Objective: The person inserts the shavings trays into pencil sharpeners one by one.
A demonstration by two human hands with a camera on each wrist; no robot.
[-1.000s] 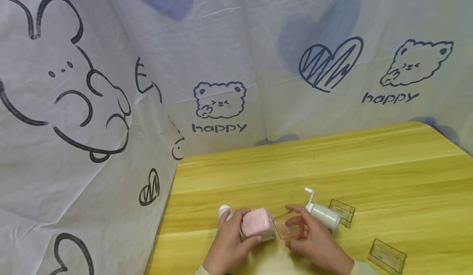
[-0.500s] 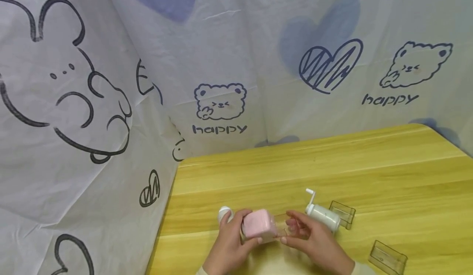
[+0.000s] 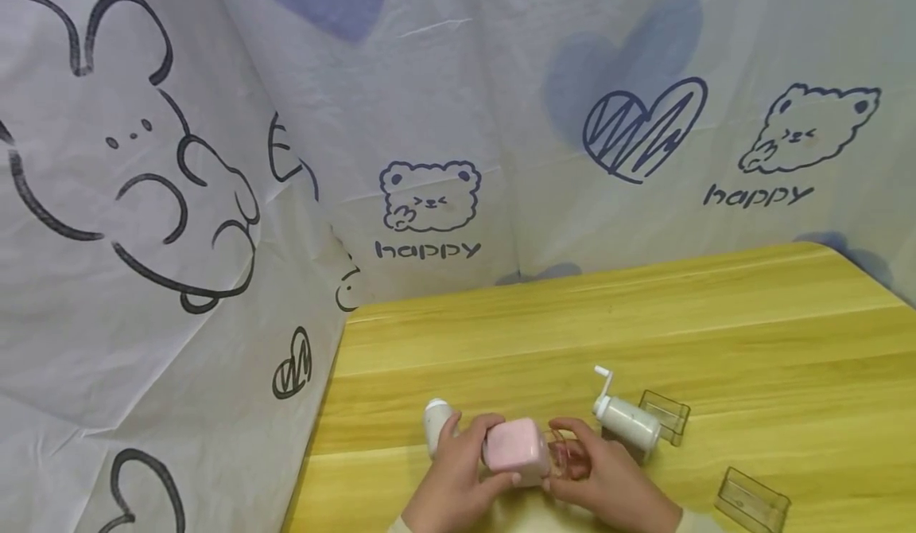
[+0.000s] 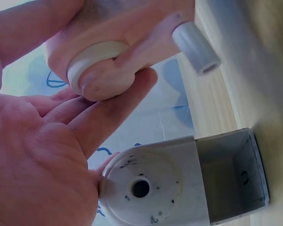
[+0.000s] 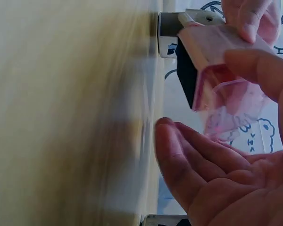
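Observation:
My left hand (image 3: 458, 477) grips a pink crank pencil sharpener (image 3: 515, 447) above the table. In the left wrist view its pink crank, with a pale handle (image 4: 195, 47), points away from the palm. To its right, my right hand (image 3: 608, 469) holds a clear pinkish drawer (image 5: 231, 106) between thumb and fingers. The drawer sits at the sharpener's open end, apparently partly inside; the fingers hide how far. Just left of my left hand lies a white pencil sharpener (image 3: 436, 426); the left wrist view shows its round pencil hole and open drawer slot (image 4: 231, 176).
Another white sharpener with a crank (image 3: 628, 423) lies right of my right hand. Behind it rests a clear smoky drawer (image 3: 665, 415), and a second smoky drawer (image 3: 751, 499) is near the front right. A printed cloth (image 3: 529, 119) hangs behind the yellow wood-grain table (image 3: 608, 318).
The clear drawer has moved left against the pink sharpener, and less of it shows. My left hand and the pink sharpener have shifted slightly right, uncovering more of the left white sharpener.

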